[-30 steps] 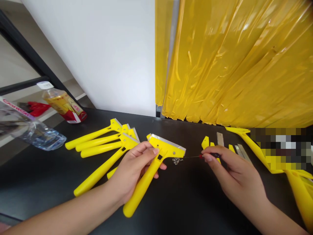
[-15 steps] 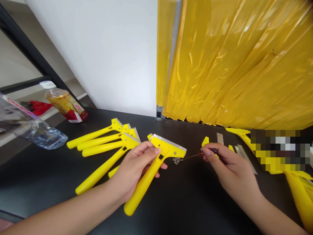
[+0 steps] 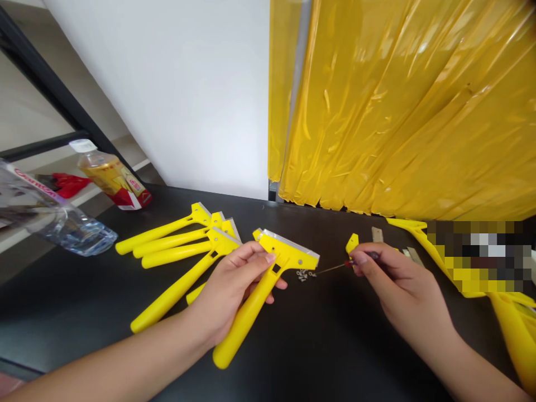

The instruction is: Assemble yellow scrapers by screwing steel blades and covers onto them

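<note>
My left hand (image 3: 232,287) grips the handle of a yellow plastic scraper (image 3: 285,258) with a metal blade along its wide head. My right hand (image 3: 402,282) pinches a small red-handled precision screwdriver (image 3: 335,268), its thin shaft pointing left towards the scraper's head and not touching it. Between them lies a small pile of tiny metal screws (image 3: 302,274). Several yellow scrapers (image 3: 176,234) lie to the left, below my left hand. Loose metal blades (image 3: 377,234) and a yellow scraper head (image 3: 352,243) lie just beyond my right hand, partly hidden by it.
The black table (image 3: 335,357) ends at a white wall (image 3: 176,100) and a shiny yellow plastic sheet (image 3: 397,111). More yellow scrapers (image 3: 513,335) lie at the right, partly under a pixelated patch (image 3: 477,257). A crumpled water bottle (image 3: 71,231) and a drink bottle (image 3: 111,178) stand far left.
My right hand has drawn slightly to the right and turned, now covering more of the loose blades. The screwdriver stays pointed at the scraper's head, and my left hand has barely moved.
</note>
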### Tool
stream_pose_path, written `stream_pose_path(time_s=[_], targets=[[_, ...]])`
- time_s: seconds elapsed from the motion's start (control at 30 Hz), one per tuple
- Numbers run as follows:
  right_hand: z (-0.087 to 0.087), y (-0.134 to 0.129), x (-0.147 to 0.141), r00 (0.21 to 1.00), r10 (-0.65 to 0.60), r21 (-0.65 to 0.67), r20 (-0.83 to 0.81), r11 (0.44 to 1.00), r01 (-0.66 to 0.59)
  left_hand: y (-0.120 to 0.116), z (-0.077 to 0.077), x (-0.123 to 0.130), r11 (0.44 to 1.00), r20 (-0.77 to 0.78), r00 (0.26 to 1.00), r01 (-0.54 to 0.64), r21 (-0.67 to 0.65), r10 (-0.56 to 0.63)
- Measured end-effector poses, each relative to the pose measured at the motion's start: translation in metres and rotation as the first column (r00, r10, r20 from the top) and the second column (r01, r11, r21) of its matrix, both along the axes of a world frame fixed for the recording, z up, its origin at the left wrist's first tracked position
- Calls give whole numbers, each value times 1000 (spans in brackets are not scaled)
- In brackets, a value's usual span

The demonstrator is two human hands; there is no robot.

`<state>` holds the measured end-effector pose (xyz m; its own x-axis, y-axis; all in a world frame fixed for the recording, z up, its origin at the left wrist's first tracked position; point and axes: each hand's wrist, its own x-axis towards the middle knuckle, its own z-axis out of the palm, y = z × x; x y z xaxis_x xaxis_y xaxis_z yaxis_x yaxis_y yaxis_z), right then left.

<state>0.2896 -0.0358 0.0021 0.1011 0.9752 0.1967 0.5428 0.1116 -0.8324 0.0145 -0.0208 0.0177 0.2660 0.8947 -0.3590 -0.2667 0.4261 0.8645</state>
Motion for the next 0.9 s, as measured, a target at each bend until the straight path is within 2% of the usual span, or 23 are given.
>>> stream_pose_path(time_s=[0.4,0.67,0.9], targets=[[4,-4,-2,985,9,105,171,994,-27,0,1,0,1000,-8,1000,-10,-11,9],[1,-5,-2,976,44,123,212,990,-71,0,0,0,1000,-18,1000,4,-3,-4],[5,-9,0,972,2,173,236,984,-44,0,-1,0,1000,-26,1000,3,0,-3]])
